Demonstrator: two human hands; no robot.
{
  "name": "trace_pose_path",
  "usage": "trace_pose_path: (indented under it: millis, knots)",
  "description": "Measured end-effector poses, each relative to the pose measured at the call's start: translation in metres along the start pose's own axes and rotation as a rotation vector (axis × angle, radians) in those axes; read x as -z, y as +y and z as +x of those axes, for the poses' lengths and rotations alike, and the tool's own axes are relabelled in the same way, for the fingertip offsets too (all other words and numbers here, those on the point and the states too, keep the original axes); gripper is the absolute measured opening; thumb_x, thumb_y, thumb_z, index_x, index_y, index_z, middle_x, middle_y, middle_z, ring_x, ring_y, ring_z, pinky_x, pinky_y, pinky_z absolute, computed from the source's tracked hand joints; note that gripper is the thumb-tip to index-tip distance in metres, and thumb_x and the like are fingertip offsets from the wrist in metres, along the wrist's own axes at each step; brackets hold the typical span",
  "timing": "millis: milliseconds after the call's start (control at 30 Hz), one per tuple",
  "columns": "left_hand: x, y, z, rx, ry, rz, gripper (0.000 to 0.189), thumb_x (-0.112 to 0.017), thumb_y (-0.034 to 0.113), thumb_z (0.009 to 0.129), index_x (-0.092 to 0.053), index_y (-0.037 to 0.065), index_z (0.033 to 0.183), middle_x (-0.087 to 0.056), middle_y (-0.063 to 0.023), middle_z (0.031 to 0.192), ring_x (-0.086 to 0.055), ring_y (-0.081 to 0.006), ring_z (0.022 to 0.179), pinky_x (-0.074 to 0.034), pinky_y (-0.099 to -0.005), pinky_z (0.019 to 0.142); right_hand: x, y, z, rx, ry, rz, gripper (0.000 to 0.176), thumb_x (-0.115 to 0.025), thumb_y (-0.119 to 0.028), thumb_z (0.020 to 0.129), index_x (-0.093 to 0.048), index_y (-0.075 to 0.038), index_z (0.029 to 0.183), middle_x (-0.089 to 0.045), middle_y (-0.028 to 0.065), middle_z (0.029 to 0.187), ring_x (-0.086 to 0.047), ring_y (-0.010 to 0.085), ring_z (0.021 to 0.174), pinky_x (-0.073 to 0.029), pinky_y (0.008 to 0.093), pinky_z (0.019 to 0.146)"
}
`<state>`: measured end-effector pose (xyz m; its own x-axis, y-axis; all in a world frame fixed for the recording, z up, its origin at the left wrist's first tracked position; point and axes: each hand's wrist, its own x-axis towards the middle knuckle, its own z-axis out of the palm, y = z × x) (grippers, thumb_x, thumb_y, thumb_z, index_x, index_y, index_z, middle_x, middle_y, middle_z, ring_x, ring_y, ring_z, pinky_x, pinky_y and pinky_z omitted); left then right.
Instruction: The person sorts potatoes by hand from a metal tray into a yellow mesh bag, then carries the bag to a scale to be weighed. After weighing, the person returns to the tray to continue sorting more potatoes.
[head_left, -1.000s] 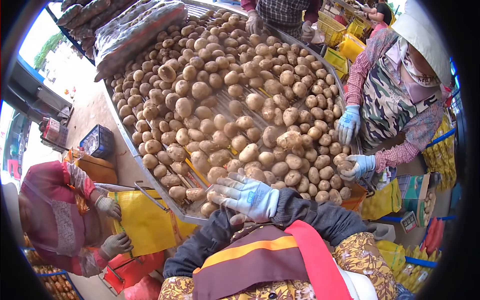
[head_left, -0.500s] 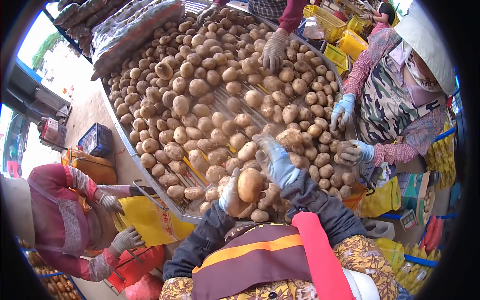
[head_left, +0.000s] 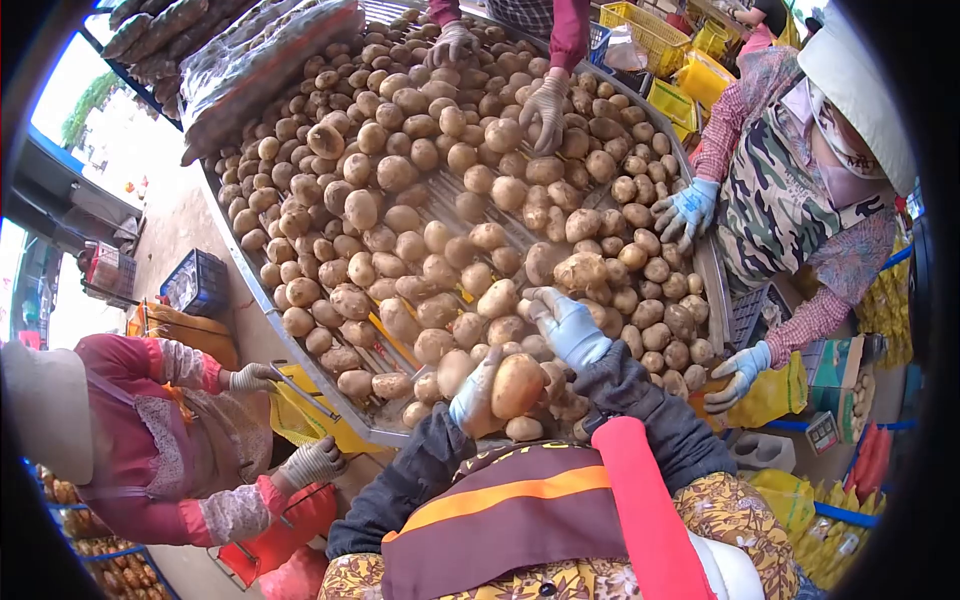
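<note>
My left hand (head_left: pixel 474 397), in a white and pale blue glove, is wrapped round the side of a large potato (head_left: pixel 519 385) at the near edge of the sorting table (head_left: pixel 378 436). My right hand (head_left: pixel 570 330), in a similar glove, reaches over the pile with its fingers stretched out and apart. Nothing shows in its grasp; a smaller potato (head_left: pixel 497 300) lies just left of its fingertips. Soil-dusted potatoes cover most of the slatted top around both hands, with a lumpy one (head_left: pixel 580 271) beyond my right hand.
Across the table, a person's gloved hand (head_left: pixel 545 112) touches the potatoes. A co-worker in a camouflage apron (head_left: pixel 765 200) stands at the right. At left, another person's hands hold a yellow bag (head_left: pixel 310 415). A filled sack (head_left: pixel 270 75) lies on the far left corner.
My right hand has drawn back slightly to the right. The right co-worker's lower hand has let go of a potato and moved down. The left person's hands have moved toward the table.
</note>
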<state>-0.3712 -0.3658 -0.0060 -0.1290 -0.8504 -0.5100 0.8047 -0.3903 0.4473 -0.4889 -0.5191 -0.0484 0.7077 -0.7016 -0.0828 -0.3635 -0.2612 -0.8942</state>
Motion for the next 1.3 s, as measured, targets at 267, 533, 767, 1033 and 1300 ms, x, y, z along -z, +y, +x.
trace_pose_path:
  millis: [267, 533, 767, 1033, 1300]
  knots:
    - [0.016, -0.001, 0.009, 0.002, 0.068, -0.110, 0.060, -0.038, 0.059, 0.098, -0.051, 0.008, 0.126, -0.063, -0.0137, 0.113, -0.065, -0.0278, 0.098, -0.055, -0.0432, 0.083, 0.001, -0.046, -0.022, 0.204, -0.301, 0.125, 0.043, -0.058, -0.037, 0.094, -0.060, -0.004, 0.121, -0.061, 0.0213, 0.116, -0.057, 0.0342, 0.115, -0.045, 0.0378, 0.098]
    - [-0.010, 0.015, -0.009, -0.200, 0.036, 0.197, 0.050, -0.037, 0.049, 0.102, -0.048, 0.008, 0.128, -0.061, -0.0113, 0.113, -0.063, -0.0221, 0.099, -0.055, -0.0331, 0.079, 0.006, -0.014, -0.013, -0.022, -0.053, 0.456, 0.025, -0.061, -0.021, 0.094, -0.063, -0.001, 0.109, -0.063, 0.0155, 0.108, -0.062, 0.0287, 0.102, -0.050, 0.0359, 0.089]
    - [0.002, 0.002, -0.001, -0.161, 0.109, -0.172, 0.048, -0.046, 0.045, 0.099, -0.050, 0.006, 0.128, -0.061, -0.0127, 0.119, -0.061, -0.0224, 0.107, -0.051, -0.0395, 0.092, 0.021, -0.063, -0.046, 0.550, -0.043, -0.179, 0.052, -0.062, -0.033, 0.090, -0.052, -0.005, 0.132, -0.050, 0.0157, 0.138, -0.045, 0.0314, 0.131, -0.034, 0.0434, 0.110]
    - [0.018, -0.001, -0.003, -0.014, -0.046, -0.285, 0.052, -0.039, 0.052, 0.099, -0.049, 0.011, 0.130, -0.057, -0.0113, 0.126, -0.058, -0.0240, 0.115, -0.049, -0.0427, 0.097, -0.006, -0.038, -0.053, 0.807, -0.304, -0.405, 0.073, -0.061, -0.042, 0.085, -0.037, -0.012, 0.147, -0.030, 0.0112, 0.155, -0.025, 0.0268, 0.145, -0.013, 0.0514, 0.118]
    - [-0.007, 0.010, -0.011, -0.109, -0.076, -0.142, 0.051, -0.040, 0.049, 0.100, -0.050, 0.008, 0.130, -0.059, -0.0122, 0.124, -0.057, -0.0244, 0.114, -0.048, -0.0434, 0.094, 0.009, -0.014, -0.029, 0.352, -0.274, -0.136, 0.078, -0.044, -0.057, 0.093, -0.028, -0.006, 0.150, -0.024, 0.0184, 0.156, -0.018, 0.0340, 0.146, -0.012, 0.0470, 0.118]
